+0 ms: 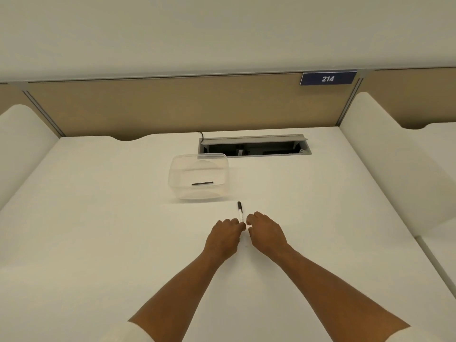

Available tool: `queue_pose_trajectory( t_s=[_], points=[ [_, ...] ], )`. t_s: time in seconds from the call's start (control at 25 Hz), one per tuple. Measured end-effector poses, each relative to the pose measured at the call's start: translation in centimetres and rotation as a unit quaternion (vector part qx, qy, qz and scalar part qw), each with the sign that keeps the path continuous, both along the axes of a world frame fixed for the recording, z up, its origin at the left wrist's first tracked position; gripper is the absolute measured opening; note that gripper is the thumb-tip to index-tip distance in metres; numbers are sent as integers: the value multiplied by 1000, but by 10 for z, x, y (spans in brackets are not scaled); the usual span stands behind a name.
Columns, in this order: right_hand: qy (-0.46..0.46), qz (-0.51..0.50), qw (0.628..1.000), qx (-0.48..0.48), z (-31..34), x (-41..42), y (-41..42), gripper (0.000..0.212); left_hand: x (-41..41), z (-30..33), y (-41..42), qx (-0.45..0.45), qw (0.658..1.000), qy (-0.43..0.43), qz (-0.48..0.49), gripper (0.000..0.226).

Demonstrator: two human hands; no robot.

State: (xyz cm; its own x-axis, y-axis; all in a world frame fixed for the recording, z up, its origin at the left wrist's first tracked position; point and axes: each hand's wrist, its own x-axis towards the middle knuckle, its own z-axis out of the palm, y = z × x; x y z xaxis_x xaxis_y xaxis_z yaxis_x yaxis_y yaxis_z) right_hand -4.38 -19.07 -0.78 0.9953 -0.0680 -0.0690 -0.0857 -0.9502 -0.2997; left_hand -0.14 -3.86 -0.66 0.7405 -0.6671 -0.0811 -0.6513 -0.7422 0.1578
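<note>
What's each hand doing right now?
Left hand: pinches the marker's near end.
Right hand: fingers curled beside it, grip cannot be told.

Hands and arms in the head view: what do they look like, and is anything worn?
The left hand and right hand are bare, with no gloves, rings or watch visible. The forearms are uncovered, and white sleeves show at the bottom edge.
</note>
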Motion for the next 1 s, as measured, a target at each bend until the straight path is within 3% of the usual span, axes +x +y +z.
queue_pose_trajectory(
  t_s=[0.48,0.6,0.88,1.0],
  points=[
    [29,-35,999,20,-23,-33,-5,14,-7,5,-12,82,985,-84,-123,26],
    [25,-36,999,20,-24,-34,-3,16,-5,8,-11,130,963,-123,-201,13],
    [42,-42,998,22,-23,-36,-3,13,-3,1,-10,143,895,-260,-333,12],
    [42,-46,998,27,-23,-39,-3,15,-4,-1,-10,141,881,-286,-350,19]
  ],
)
